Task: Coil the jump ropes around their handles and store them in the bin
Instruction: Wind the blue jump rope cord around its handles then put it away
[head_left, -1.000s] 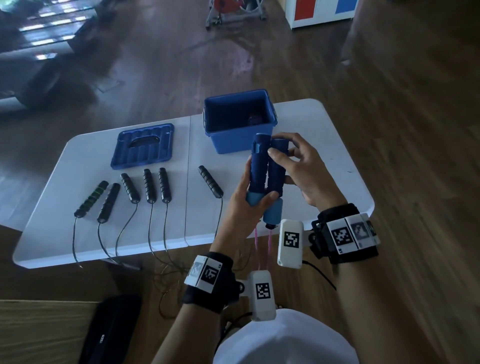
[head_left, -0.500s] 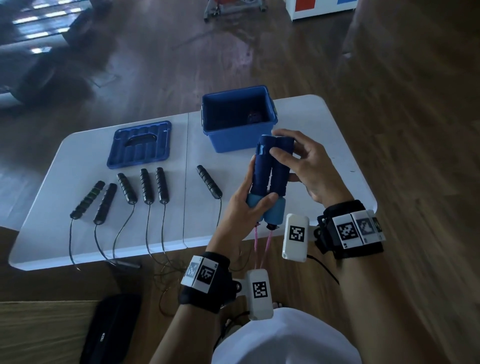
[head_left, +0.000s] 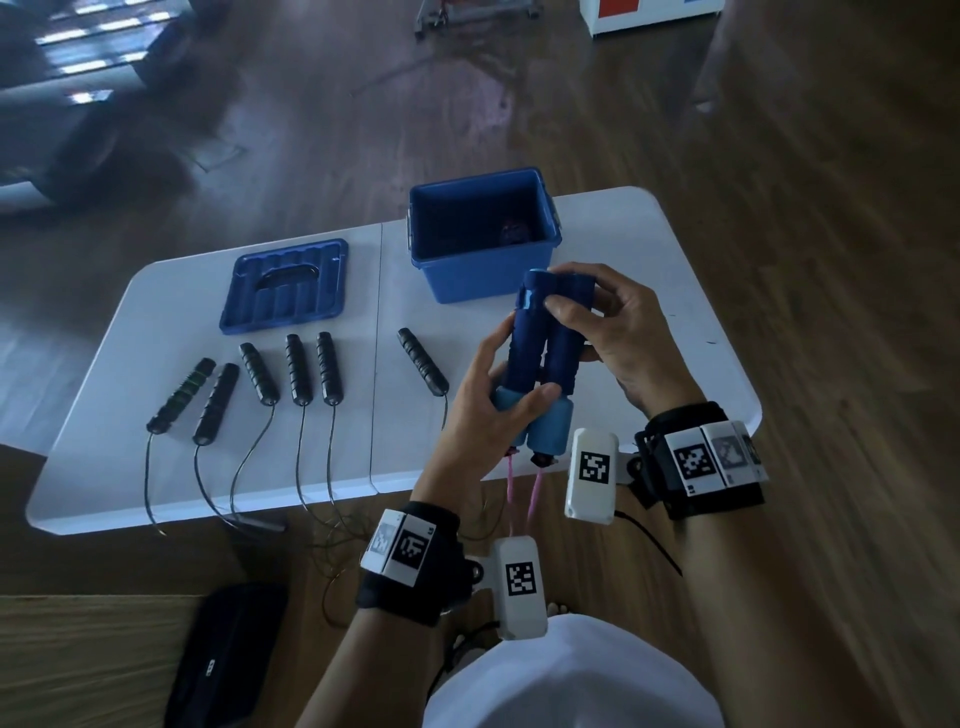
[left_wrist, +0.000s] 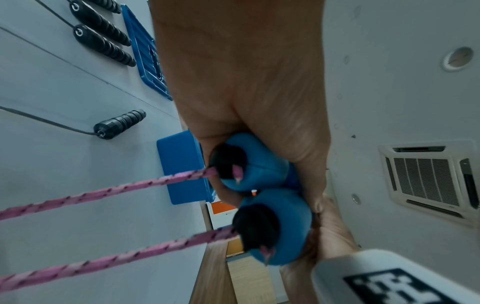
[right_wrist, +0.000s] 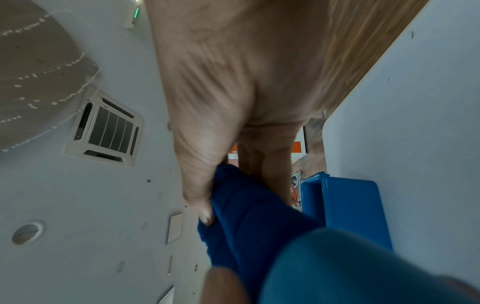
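Note:
Two blue jump-rope handles are held side by side, upright, above the table's near edge. My left hand grips their light-blue lower ends, thumb across the front. My right hand holds their dark-blue tops, thumb on the front. Pink rope hangs from both handle ends down past the table edge. The open blue bin stands just behind the handles, with something dark inside.
Several black jump-rope handles lie in a row on the white table, cords trailing over the near edge. The blue bin lid lies behind them. A black bag sits on the floor.
The two handles have been drawn closer together and their tops levelled. Both hands keep their hold, with the right hand shifted slightly on the tops.

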